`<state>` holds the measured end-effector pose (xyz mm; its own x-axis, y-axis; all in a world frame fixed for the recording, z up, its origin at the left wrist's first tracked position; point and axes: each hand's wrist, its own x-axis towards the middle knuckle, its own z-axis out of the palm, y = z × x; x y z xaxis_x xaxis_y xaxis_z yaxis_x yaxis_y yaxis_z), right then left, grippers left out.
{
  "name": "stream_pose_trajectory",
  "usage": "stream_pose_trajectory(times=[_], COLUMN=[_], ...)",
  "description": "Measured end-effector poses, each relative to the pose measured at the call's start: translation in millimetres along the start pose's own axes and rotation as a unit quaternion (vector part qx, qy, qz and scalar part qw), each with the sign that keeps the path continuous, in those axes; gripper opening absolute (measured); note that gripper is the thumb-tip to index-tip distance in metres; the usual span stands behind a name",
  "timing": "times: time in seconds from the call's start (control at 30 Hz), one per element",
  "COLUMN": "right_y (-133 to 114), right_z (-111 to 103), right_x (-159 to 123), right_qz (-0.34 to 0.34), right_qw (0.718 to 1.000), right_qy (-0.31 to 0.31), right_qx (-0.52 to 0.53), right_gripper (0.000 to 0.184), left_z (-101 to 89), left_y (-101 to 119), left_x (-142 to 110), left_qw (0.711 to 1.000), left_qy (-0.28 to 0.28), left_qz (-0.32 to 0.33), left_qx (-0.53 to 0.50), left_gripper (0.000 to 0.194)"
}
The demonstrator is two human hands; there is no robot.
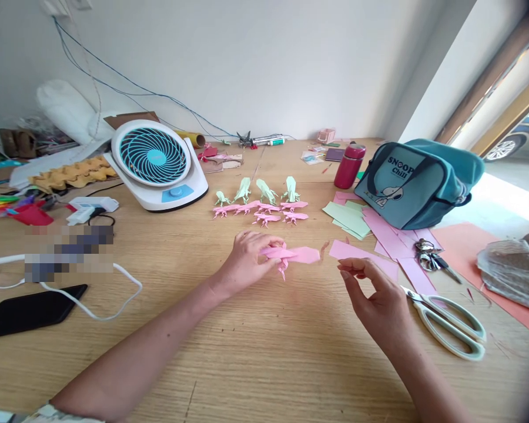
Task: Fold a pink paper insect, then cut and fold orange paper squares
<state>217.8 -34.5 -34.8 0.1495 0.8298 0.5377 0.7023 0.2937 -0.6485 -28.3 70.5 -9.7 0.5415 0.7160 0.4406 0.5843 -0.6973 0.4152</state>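
My left hand (252,254) is closed around one end of a pink folded-paper insect (303,255), whose flat wing points right and whose thin legs hang down. To the right, my right hand (374,288) is pinched, thumb against fingertips; whatever it may hold is too small to make out. Just beyond those fingertips lies a pink paper strip (357,254), with a thin brownish scrap (324,250) beside it. Farther back stand several pink paper insects (267,218) in rows, and behind them several pale green ones (265,191).
Scissors (449,323) lie right of my right hand, near keys (427,256) and loose pink sheets (385,232). Green paper sheets (347,217), a red flask (349,167) and a teal bag (409,182) stand behind. At left are a fan (158,164), a white cable (132,288) and a black flat object (35,311).
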Motion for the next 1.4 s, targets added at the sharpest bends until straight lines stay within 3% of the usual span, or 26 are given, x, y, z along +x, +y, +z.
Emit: stream_pose_trajectory(times=[0.13,0.27,0.6,0.7,0.8,0.93,1.03,1.17,1.4], right_y=[-4,-3,-2,-1,1,2,4,9,14], right_z=[3,6,8,9,10,14,16,20,21], right_x=[-1,-2,-4,-5,-6,-7,-9,-10,-10], right_qz=[-0.012,-0.034,-0.043,-0.055,-0.062,-0.060,-0.057,-0.050,-0.056], right_qw=[1.000,0.999,0.997,0.997,0.996,0.996,0.996,0.995,0.994], right_qy=[-0.020,-0.037,-0.060,-0.056,-0.057,-0.067,-0.070,-0.077,-0.087], right_qx=[0.014,0.005,-0.003,-0.007,-0.005,-0.004,-0.007,-0.023,-0.037], right_gripper=[0.009,0.010,0.011,0.011,0.012,0.012,0.011,0.011,0.011], left_z=[2.9,19.2,48.4,38.6,11.4,-33.3,-53.9,-58.6,-42.4], left_y=[-28,-48,-48,-48,-59,-92,-120,-143,-157], left_x=[25,45,58,50,37,13,0,-5,5], left_qw=[0.998,0.997,0.996,0.996,0.994,0.987,0.979,0.970,0.969], left_qy=[0.045,0.044,0.047,0.053,0.061,0.075,0.085,0.083,0.062], left_qz=[-0.033,-0.051,-0.067,-0.069,-0.080,-0.126,-0.162,-0.192,-0.190], left_qx=[0.001,0.027,0.033,0.030,0.032,0.060,0.094,0.125,0.145], left_gripper=[0.018,0.023,0.022,0.022,0.022,0.023,0.026,0.030,0.028])
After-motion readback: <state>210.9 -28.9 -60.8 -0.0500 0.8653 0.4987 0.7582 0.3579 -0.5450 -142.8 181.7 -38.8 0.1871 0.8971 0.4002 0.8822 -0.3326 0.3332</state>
